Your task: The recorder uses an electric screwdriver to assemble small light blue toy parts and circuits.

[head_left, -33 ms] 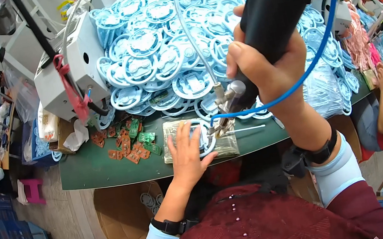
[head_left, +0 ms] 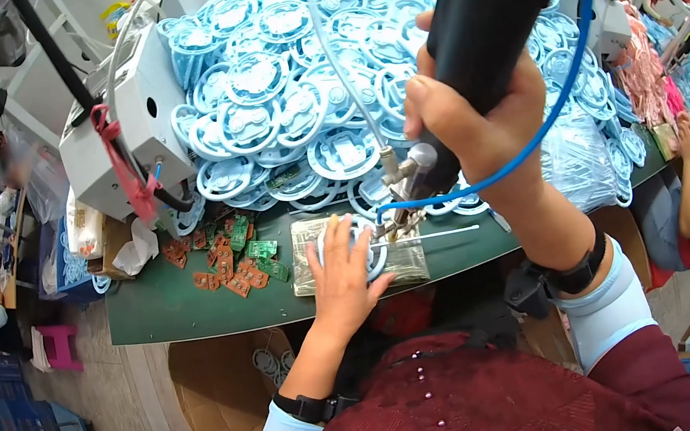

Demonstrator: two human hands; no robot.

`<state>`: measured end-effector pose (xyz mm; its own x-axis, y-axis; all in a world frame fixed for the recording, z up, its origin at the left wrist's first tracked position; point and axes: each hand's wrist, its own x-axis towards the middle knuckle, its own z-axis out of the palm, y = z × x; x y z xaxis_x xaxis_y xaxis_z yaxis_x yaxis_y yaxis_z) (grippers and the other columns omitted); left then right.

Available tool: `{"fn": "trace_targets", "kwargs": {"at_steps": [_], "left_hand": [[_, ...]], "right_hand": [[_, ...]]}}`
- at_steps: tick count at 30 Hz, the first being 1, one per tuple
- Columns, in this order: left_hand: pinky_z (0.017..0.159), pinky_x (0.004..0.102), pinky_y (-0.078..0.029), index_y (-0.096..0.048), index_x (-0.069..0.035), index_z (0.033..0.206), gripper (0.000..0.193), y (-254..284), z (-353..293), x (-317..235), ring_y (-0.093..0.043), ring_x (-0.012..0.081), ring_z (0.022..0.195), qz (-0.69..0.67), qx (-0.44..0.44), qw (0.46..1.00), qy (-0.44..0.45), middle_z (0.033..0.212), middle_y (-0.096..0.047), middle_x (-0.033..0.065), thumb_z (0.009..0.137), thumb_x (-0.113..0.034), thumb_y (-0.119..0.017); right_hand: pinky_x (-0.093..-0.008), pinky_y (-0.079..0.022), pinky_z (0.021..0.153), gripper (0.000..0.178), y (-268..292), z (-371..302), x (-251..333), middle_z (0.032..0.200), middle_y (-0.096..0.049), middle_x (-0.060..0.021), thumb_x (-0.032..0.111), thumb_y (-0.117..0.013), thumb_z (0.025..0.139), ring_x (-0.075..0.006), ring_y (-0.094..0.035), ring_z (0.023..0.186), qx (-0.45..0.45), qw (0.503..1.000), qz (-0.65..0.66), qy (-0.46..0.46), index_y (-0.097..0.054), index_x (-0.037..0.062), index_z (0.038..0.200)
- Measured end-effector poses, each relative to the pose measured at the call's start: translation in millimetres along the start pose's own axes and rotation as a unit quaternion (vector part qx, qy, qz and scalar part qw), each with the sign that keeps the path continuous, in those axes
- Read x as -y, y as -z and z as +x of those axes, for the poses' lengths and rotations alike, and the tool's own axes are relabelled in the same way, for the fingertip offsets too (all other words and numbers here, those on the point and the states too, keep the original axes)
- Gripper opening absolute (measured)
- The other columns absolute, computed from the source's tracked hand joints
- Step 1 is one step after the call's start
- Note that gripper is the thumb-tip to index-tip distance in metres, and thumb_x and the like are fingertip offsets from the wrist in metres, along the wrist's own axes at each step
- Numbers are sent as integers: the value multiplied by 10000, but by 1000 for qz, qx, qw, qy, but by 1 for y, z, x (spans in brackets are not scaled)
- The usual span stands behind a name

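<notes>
Left hand (head_left: pixel 340 272) lies spread on the wheel (head_left: pixel 380 261), which rests on the pad (head_left: pixel 414 269). Right hand (head_left: pixel 486 123) grips the driver (head_left: pixel 484 22), tip at the wheel. Work on this wheel appears unfinished; the status of the piled wheels (head_left: pixel 256 81) cannot be determined.
</notes>
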<state>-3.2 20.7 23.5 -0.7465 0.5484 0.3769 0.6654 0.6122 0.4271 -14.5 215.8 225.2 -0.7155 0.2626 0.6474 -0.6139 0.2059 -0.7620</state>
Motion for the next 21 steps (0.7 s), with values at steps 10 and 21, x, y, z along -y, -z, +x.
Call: {"fn": "trace_targets", "kwargs": {"at_steps": [10,21], "left_hand": [[1038,713,-261,-686,-203,1046,230,-22,2,1,-392,358,1387,13,30,997,-73,1166,-658,56,823,-190,-744],[1040,718,-258,-712,-200,1082,252,-19,5,1,-397,369,1374,7,56,996,-72,1160,-657,34,831,-196,-736]], "right_hand": [[-255,-450,580,412,-16,-8,-24,763,-551,-17,105,-740,733,-88,-530,637,-27,997,1,-72,-515,20,1066],[-261,-532,640,378,-23,-28,-37,852,-626,-57,-16,-699,772,-110,-625,694,-44,998,-13,-53,-541,-28,1115]]}}
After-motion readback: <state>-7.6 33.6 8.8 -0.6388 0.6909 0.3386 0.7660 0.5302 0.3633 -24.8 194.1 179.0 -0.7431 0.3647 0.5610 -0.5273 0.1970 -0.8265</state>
